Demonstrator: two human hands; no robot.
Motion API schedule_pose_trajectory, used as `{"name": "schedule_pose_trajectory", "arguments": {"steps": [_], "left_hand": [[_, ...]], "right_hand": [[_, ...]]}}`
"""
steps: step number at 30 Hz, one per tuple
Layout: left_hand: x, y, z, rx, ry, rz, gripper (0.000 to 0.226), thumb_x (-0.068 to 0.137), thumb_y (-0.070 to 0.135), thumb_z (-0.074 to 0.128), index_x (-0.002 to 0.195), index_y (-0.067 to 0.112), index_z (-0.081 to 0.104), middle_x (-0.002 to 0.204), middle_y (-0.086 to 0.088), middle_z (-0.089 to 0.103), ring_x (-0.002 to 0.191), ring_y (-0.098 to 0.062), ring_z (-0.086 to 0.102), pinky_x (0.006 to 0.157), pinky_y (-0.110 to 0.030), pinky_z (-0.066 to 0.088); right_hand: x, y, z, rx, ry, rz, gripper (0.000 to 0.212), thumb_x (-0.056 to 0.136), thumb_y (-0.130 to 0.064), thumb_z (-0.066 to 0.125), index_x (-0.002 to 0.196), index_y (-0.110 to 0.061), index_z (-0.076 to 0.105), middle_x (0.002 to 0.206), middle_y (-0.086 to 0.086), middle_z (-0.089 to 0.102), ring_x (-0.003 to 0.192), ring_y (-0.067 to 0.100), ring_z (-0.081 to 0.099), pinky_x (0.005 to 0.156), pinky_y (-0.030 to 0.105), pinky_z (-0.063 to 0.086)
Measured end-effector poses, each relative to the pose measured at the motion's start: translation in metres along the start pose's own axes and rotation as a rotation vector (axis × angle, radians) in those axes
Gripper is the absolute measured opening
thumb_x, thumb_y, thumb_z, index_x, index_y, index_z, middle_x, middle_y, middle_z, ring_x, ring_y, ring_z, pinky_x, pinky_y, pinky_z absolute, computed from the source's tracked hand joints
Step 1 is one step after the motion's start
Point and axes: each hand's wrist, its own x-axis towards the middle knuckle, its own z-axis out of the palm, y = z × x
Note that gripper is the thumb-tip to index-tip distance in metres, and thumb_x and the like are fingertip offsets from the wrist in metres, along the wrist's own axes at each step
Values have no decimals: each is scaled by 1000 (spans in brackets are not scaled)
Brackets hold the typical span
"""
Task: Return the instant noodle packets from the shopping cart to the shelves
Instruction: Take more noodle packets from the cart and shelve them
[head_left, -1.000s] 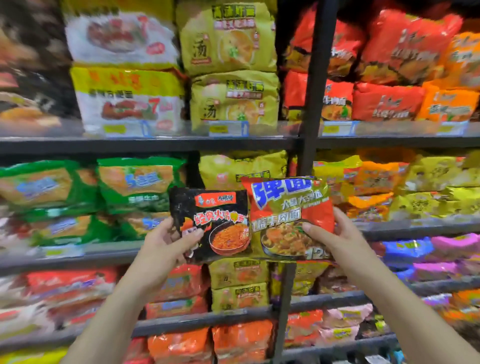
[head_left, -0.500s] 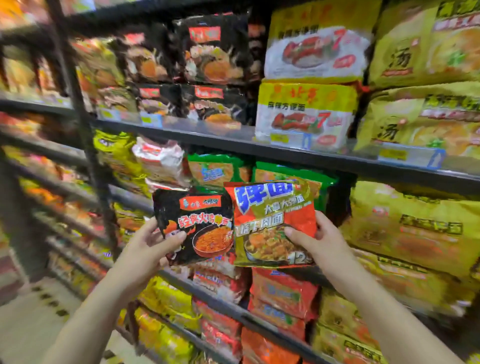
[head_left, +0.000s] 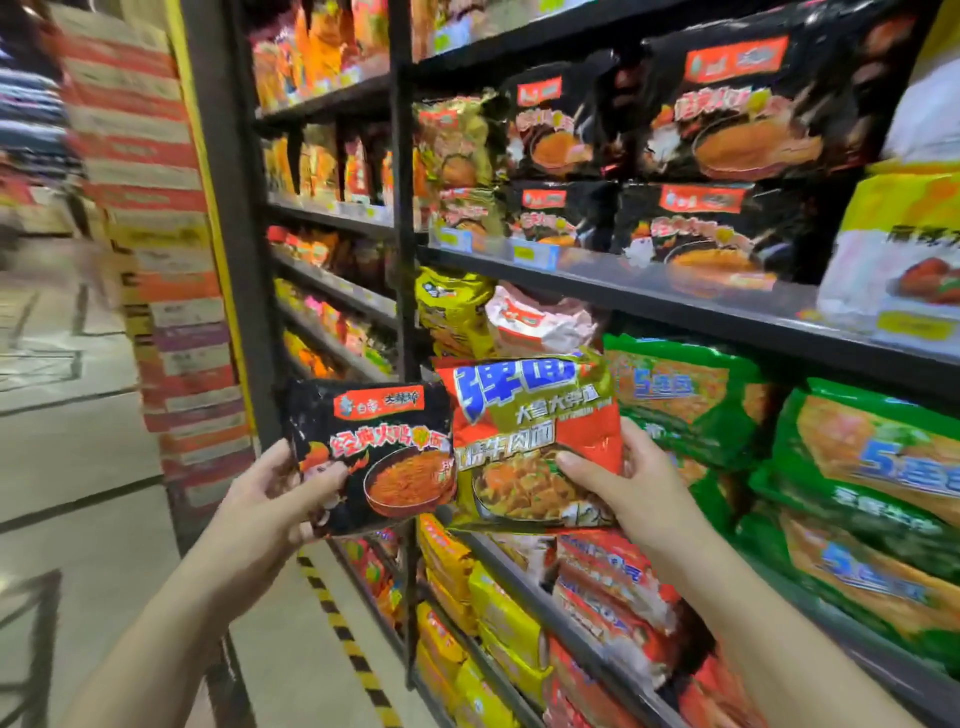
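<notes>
My left hand (head_left: 270, 499) grips a black noodle packet (head_left: 371, 454) by its left edge, thumb across the front. My right hand (head_left: 631, 491) pinches a red and olive noodle packet (head_left: 530, 441) by its right side, thumb on the picture of the bowl. The two packets touch edge to edge between my hands. Above my right hand, black multipacks (head_left: 727, 156) stand on a dark shelf (head_left: 649, 296). Just right of that hand lie green multipacks (head_left: 857, 467). Left of my left hand, a stack of cartons (head_left: 156, 234) rises from the floor.

Black packet (head_left: 371, 452) and red packet (head_left: 535, 441): glossy crinkled plastic film. Shelves (head_left: 649, 296): dark matt metal. Floor (head_left: 62, 467): smooth, shiny.
</notes>
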Motion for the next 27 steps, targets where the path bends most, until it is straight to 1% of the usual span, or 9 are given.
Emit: {"name": "schedule_pose_trajectory", "arguments": {"steps": [2,4,7,10,14,17,22,25,27], "left_hand": [[13,8,-27,-12,16,20,95,45,57,98,126,20,65,108,-4,78,87,-12,74,68,-26,56],[31,15,-55,-44,50,14,80,57,45,95,124,16,63,97,0,79,77,-7,73,58,-19,55],[58,23,-99,-53,72,-13,45,78,23,76,122,20,64,104,-2,79,85,-13,76,61,-23,58],[80,24,-147,-38,84,-14,32,89,11,66,119,22,65,105,-2,79,86,-12,76,61,-23,58],[105,24,-204,-10,102,-44,31,95,6,63,124,18,63,106,-7,78,81,-10,75,58,-19,55],[126,15,-247,-12,129,-45,34,93,9,64,127,14,62,99,-2,78,81,-10,74,58,-20,55],[167,1,-288,4,189,-59,31,95,13,64,126,15,63,102,-1,78,85,-13,74,67,-27,57],[208,-10,-311,-17,229,-62,34,94,13,64,128,14,62,114,-9,77,101,-26,75,84,-41,60],[241,-16,-326,-44,244,-67,35,94,13,63,129,13,61,119,-12,75,109,-32,73,83,-41,63]], "right_hand": [[25,-1,37,0,-35,-13,41,86,-20,80,123,-28,64,110,-8,78,103,13,75,86,31,61],[48,-3,72,14,-45,-32,39,86,-16,79,122,-26,65,111,-6,78,104,15,75,84,28,60],[80,-1,121,41,-44,-43,41,86,-11,78,123,-21,66,113,-3,78,103,15,74,80,23,59],[107,3,168,51,-54,-48,42,85,-11,78,124,-20,65,113,-2,78,102,15,75,82,26,61],[139,10,222,59,-91,-44,41,82,-17,78,121,-23,66,110,-4,79,100,16,76,80,27,62],[166,19,263,77,-116,-23,43,77,-23,80,118,-26,68,110,-2,79,100,20,76,85,38,60],[214,37,310,74,-158,-8,49,72,-29,82,118,-25,67,109,-3,79,100,18,76,83,36,61],[258,47,336,47,-184,-7,57,69,-37,83,121,-25,64,109,-4,79,97,15,77,81,34,61],[293,54,351,43,-199,-10,56,71,-38,83,122,-27,63,108,-8,78,97,13,77,82,36,61]]}}
